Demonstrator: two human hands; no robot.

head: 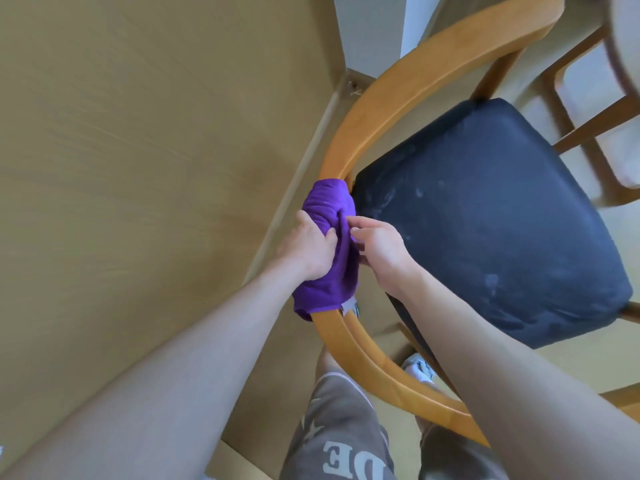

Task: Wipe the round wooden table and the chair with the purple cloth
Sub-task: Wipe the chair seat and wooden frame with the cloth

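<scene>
The purple cloth (329,216) is wrapped over the curved wooden backrest rail of the chair (408,88), at the middle of the view. My left hand (308,247) grips the cloth and the rail from the left side. From the right, my right hand (377,247) pinches a fold of the cloth with thumb and fingers. The chair has a dark navy seat cushion (485,220) with pale smudges on it. At the top right corner only a blurred edge of the round wooden table (623,36) shows.
A tan wooden wall panel (138,168) fills the left side, close behind the chair's back. A second wooden chair frame (588,109) stands at the right. My legs in grey shorts (339,438) and a white shoe (419,368) are below the rail.
</scene>
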